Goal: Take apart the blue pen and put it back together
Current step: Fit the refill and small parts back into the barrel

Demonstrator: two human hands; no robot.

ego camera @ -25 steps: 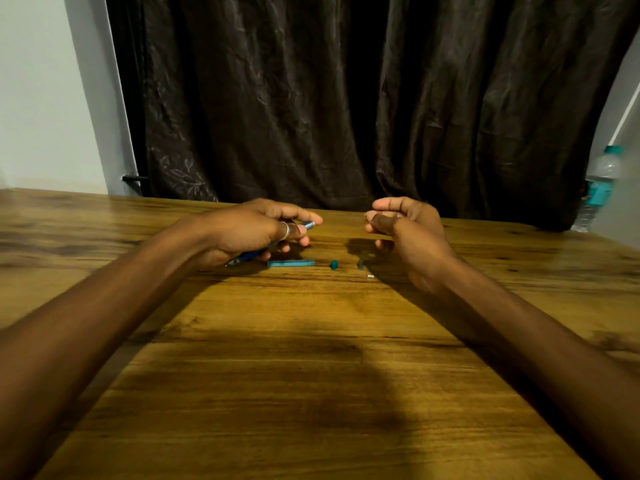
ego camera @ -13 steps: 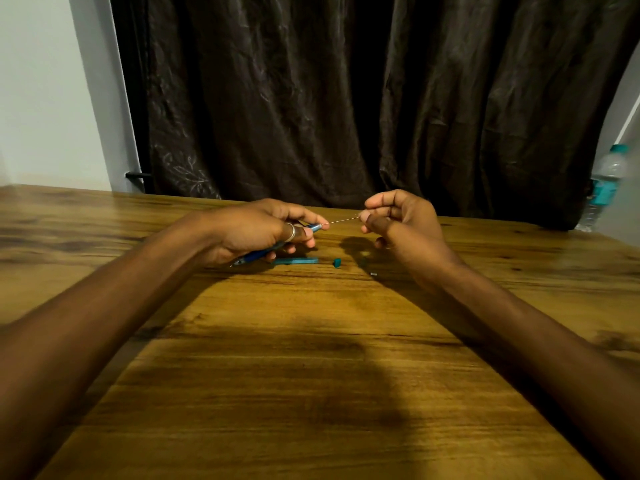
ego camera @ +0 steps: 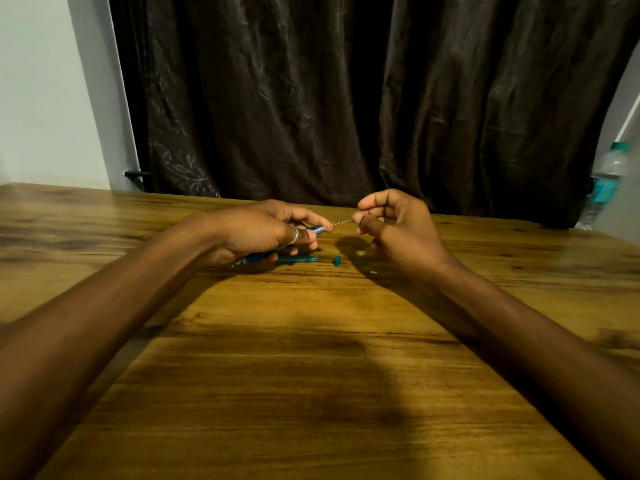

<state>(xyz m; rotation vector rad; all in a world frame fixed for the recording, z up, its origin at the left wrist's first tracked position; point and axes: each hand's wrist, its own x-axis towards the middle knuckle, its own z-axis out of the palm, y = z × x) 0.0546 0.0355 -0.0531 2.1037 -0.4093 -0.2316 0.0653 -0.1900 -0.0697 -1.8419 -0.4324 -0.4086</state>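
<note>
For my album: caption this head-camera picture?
Left hand holds the blue pen barrel while right hand grips a thin refill at its tip.

We see two bare forearms with no sleeves in view. Our left hand [ego camera: 256, 230] wears one plain silver ring [ego camera: 294, 234], a smooth metal band without stone or marking that we can make out. Our right hand [ego camera: 398, 230] shows nothing worn. Both wrists are bare, and the nails look short.

No readable text anywhere.
</note>
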